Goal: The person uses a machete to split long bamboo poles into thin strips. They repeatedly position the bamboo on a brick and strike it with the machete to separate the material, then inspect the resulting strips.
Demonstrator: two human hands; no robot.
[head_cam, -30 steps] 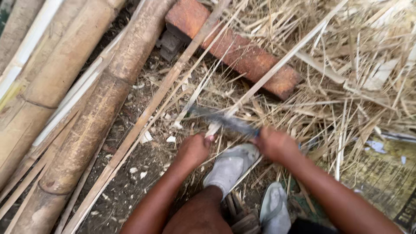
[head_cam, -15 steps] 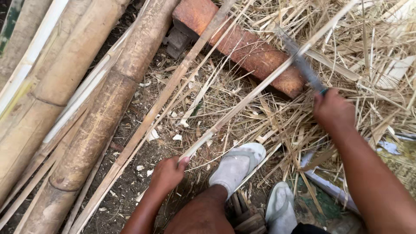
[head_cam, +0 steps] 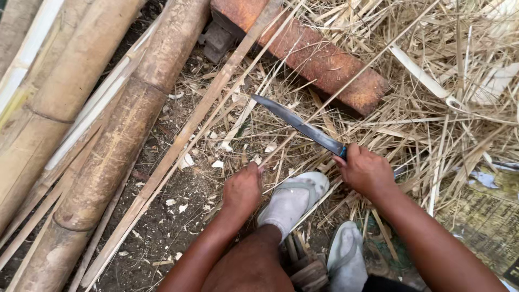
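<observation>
Bamboo strip (head_cam: pixel 303 130) — thin, slanting over the littered ground, near end pinched in our left hand (head_cam: pixel 243 189) beside our sandalled foot (head_cam: pixel 292 197); knife (head_cam: pixel 300 125) gripped by our right hand's (head_cam: pixel 367 172) closed fingers, blade laid across it — a glancing stroke could, we judge, cut hand or foot.

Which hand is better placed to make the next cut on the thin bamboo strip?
Right, probably. The right hand already grips the knife, its blade lying across the bamboo strip. The left hand pinches the strip's near end, steadying it.
</observation>
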